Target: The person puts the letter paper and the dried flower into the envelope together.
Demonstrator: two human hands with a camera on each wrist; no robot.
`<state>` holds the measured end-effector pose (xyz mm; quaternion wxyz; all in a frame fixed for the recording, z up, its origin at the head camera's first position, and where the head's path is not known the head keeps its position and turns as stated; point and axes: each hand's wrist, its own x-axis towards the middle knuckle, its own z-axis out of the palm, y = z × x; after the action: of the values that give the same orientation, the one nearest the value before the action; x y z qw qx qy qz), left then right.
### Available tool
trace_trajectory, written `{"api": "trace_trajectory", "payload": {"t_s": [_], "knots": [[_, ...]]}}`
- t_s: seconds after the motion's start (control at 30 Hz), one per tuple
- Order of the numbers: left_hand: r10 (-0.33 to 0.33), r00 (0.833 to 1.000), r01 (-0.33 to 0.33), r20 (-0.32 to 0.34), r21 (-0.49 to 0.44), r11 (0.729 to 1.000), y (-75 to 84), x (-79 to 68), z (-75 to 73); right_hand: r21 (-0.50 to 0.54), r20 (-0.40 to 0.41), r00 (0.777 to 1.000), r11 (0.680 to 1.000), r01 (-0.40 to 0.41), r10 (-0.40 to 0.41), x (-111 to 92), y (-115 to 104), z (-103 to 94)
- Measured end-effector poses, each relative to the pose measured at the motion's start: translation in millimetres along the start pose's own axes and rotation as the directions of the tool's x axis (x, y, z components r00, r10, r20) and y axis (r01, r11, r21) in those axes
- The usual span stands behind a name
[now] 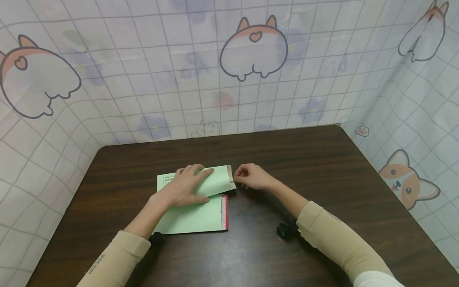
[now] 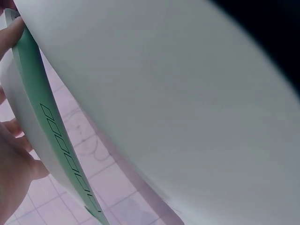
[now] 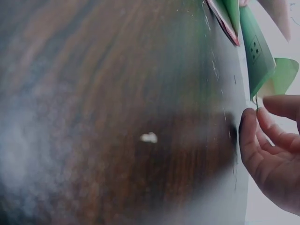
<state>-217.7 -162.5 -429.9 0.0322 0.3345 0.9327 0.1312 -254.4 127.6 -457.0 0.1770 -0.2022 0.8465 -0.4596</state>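
In the head view, two light green paper envelopes overlap on the table. My left hand [image 1: 184, 185] grips the upper envelope [image 1: 215, 181] across its width, thumb by the near edge and fingers over the far side. A row of printed boxes shows on this envelope [image 2: 63, 140] in the left wrist view. My right hand [image 1: 252, 176] is at its right end. There its thumb and fingers pinch a thin strip [image 3: 256, 101] at the envelope's open corner. The lower envelope [image 1: 193, 217] lies flat nearer me, its right end edged in red.
The dark wood-grain table [image 1: 287, 159] extends around the envelopes. Black wrist devices [image 1: 285, 230] sit beside both forearms. A patterned cloth [image 1: 201, 79] with cartoon animals hangs behind the table and along its sides. A small white speck [image 3: 149, 137] shows in the right wrist view.
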Motion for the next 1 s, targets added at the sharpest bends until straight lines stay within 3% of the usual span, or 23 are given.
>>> {"api": "trace_trajectory", "payload": {"t_s": [0.53,0.8,1.0], "knots": [[0.014,1.000,-0.014,-0.006,0.001,1.000,1.8,2.9,1.6,-0.007,0.002,1.000,1.000,0.025,-0.025,-2.5,-2.6,-0.8],[0.017,1.000,-0.017,-0.011,0.004,1.000,1.6,2.8,2.4,0.077,0.038,0.996,0.994,0.073,-0.076,-3.0,-4.8,-1.7],[0.026,1.000,-0.026,-0.015,-0.004,1.000,2.3,3.1,3.4,0.079,0.047,0.993,0.992,0.100,-0.104,-2.2,-5.8,-0.5]]}}
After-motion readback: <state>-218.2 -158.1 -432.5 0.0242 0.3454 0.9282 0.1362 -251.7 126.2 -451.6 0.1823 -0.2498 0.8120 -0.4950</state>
